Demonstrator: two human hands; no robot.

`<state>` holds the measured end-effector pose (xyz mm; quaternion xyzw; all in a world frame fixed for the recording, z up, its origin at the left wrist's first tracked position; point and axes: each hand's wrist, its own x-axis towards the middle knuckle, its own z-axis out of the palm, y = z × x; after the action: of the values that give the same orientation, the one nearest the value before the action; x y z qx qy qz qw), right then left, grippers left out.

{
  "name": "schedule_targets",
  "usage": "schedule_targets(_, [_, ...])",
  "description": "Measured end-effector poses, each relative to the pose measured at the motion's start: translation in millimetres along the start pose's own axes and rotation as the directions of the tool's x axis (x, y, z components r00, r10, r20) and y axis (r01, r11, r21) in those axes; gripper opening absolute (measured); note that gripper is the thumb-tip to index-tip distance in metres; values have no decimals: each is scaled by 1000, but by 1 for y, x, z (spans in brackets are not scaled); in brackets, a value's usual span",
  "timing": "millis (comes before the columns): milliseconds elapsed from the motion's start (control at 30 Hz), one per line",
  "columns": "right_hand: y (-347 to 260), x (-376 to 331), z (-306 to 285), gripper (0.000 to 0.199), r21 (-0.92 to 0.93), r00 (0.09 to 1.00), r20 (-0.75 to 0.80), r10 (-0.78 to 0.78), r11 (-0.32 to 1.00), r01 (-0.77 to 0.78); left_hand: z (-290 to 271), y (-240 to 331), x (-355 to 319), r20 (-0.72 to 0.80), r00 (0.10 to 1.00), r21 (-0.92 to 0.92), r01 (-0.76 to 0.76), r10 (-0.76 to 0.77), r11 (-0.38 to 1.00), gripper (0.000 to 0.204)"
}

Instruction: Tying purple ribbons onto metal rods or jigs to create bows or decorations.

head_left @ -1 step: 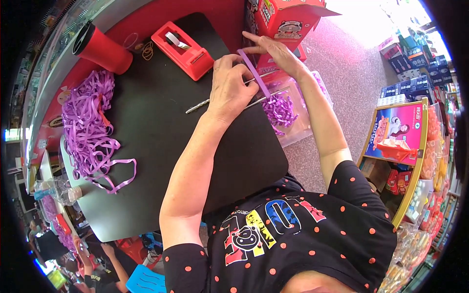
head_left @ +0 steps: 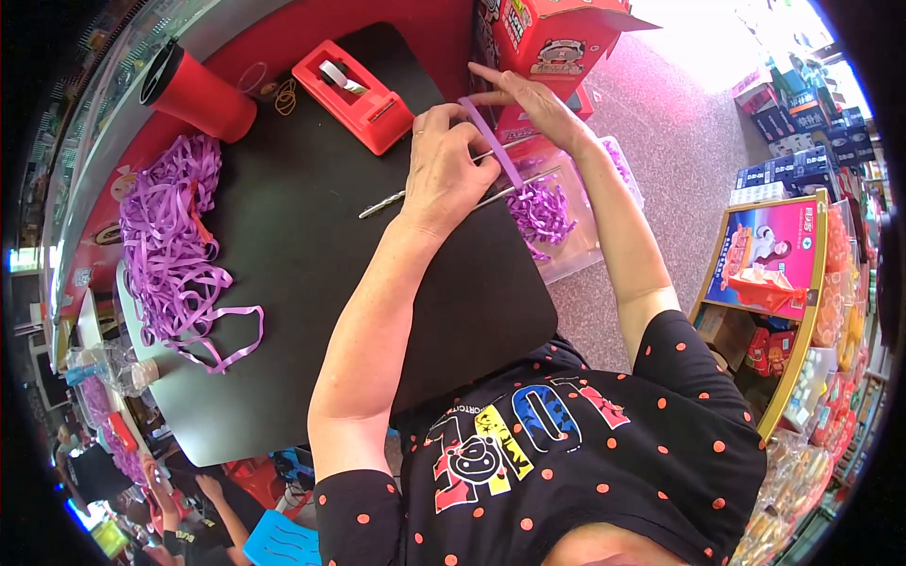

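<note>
My left hand is closed over the dark table's far right edge, fingers bent round a thin metal rod whose near end looks twisted. More slim rod lengths stick out past its fingertips, over a clear tub. A purple ribbon strip stands up beside these fingers and runs down toward the tub. My right hand reaches over from the right, fingers stretched and apart, one fingertip against the ribbon's upper end. Purple ribbon pieces lie heaped in the clear plastic tub. My left fingertips are partly hidden.
A tangled purple ribbon pile covers the table's left side. A red tape dispenser, a red tumbler and rubber bands stand or lie at the back. Red cartons rise behind my right hand; a display shelf is at right.
</note>
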<state>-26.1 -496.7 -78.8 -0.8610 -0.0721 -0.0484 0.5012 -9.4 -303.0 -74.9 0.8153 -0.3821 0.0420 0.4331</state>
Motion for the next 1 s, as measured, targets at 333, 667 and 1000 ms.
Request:
schedule_targets(333, [39,-27,17,56,336,988,-82,128,937,-93,0,1,-1,-8,1000,18,-1,1,1000,22])
schedule_targets(667, [24,-101,61,48,206,932,-256,255,957,-205,-2,0,-2,35,999,41,-35,34,999,19])
schedule_targets(1000, [-72,-143,76,25,315,837,-434,333,927,-205,-14,11,1,34,999,-89,44,-41,995,27])
